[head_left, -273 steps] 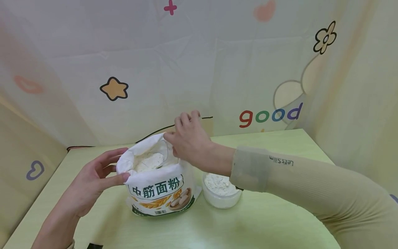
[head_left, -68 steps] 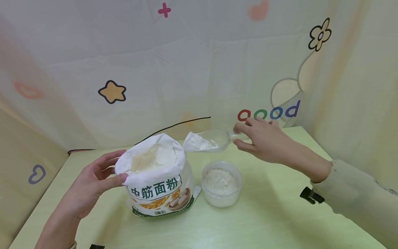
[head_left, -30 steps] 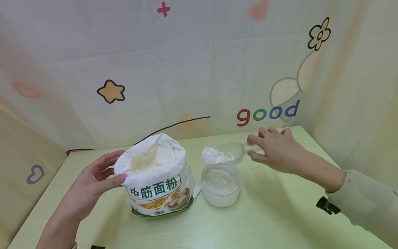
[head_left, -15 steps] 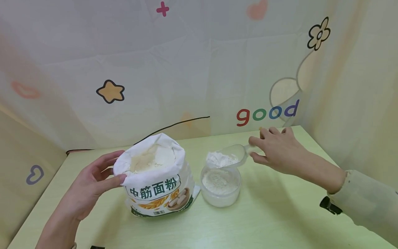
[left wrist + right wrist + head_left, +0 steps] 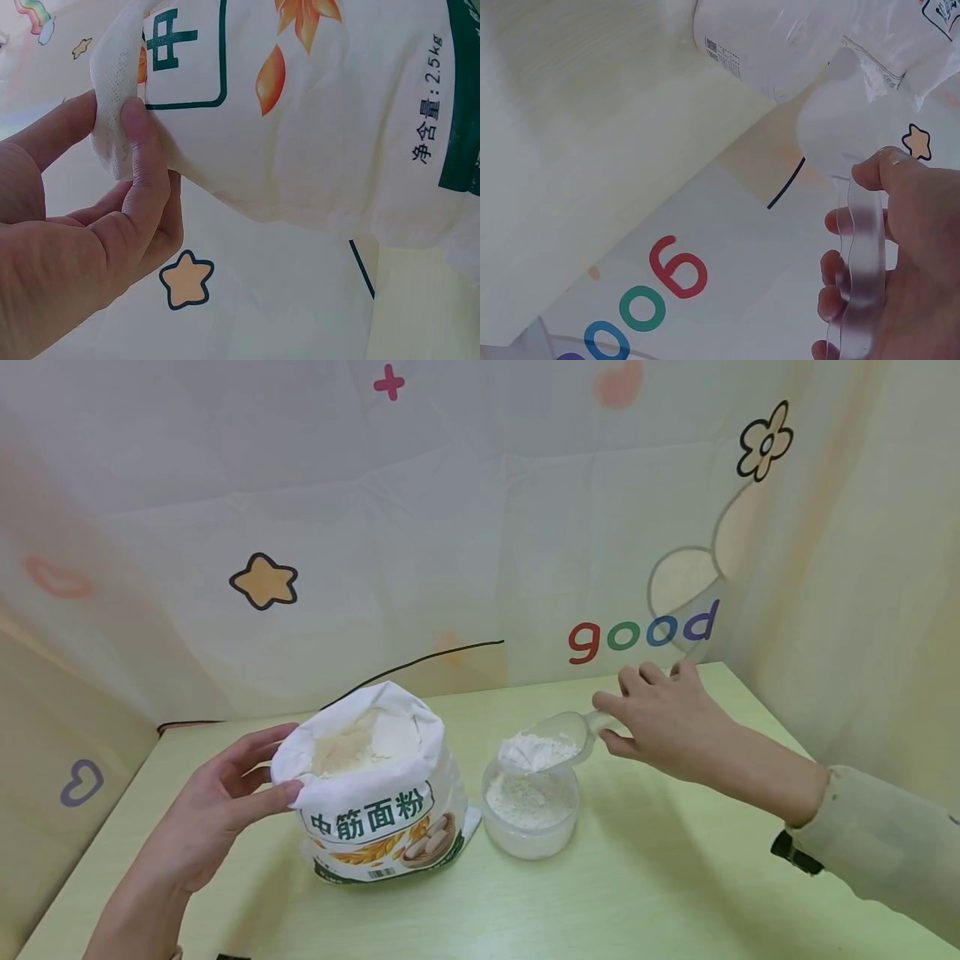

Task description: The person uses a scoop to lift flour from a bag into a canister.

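An open white flour bag point(image 5: 375, 827) stands upright on the table with its top edge rolled outward and flour point(image 5: 348, 747) inside. My left hand point(image 5: 225, 793) pinches the bag's rolled left rim; the left wrist view shows the thumb in front and fingers behind it. With my right hand point(image 5: 671, 727) I grip the handle of a clear plastic scoop point(image 5: 566, 731). The scoop carries white flour and tips down to the left, above a round clear tub point(image 5: 528, 843) partly filled with flour. In the right wrist view the fingers wrap the scoop's wavy handle point(image 5: 862, 255).
The pale green table point(image 5: 600, 902) ends at a printed curtain point(image 5: 420, 543) behind and at both sides. The tub sits just right of the bag. A black clip point(image 5: 797, 853) hangs by the right sleeve.
My right hand has brought the loaded scoop out of the bag, then rightward and down over the tub, tilting it lower. The left hand keeps its hold on the bag's rim.
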`<state>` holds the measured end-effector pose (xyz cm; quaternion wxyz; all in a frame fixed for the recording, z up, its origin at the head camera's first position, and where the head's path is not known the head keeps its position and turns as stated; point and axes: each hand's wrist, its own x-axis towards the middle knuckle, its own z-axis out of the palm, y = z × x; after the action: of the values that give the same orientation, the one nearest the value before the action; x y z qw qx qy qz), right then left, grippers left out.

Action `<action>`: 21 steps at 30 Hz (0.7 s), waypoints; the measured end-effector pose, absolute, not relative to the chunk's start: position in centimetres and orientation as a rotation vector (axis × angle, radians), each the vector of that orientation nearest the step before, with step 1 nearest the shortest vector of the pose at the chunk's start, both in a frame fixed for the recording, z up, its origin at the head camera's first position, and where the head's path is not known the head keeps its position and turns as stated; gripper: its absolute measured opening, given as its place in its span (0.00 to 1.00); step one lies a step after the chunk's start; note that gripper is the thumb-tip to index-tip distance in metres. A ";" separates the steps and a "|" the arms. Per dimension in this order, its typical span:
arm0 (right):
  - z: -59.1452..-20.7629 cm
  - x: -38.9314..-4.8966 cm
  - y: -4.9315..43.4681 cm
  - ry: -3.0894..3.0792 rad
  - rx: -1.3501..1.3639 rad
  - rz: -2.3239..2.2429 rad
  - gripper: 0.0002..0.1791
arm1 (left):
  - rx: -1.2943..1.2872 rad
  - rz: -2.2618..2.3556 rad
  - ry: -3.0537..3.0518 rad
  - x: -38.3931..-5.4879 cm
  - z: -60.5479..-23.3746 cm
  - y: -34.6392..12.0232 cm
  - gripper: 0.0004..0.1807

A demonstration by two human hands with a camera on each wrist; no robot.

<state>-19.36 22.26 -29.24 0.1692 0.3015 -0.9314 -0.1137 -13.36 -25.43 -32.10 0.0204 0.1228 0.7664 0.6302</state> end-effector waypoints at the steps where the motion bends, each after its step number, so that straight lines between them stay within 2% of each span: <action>1: -29.2 -19.3 22.2 -2.634 0.863 -0.339 0.12 | 0.382 1.957 2.375 -13.4 -32.1 -25.5 0.32; 21: -29.4 -19.0 21.4 -2.411 0.944 -0.502 0.14 | 0.382 1.954 2.373 -13.4 -32.0 -25.5 0.33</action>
<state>-19.05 21.37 -29.42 0.2495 0.3466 -0.8852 -0.1843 -13.38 -25.45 -32.01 0.0221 0.1234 0.7659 0.6306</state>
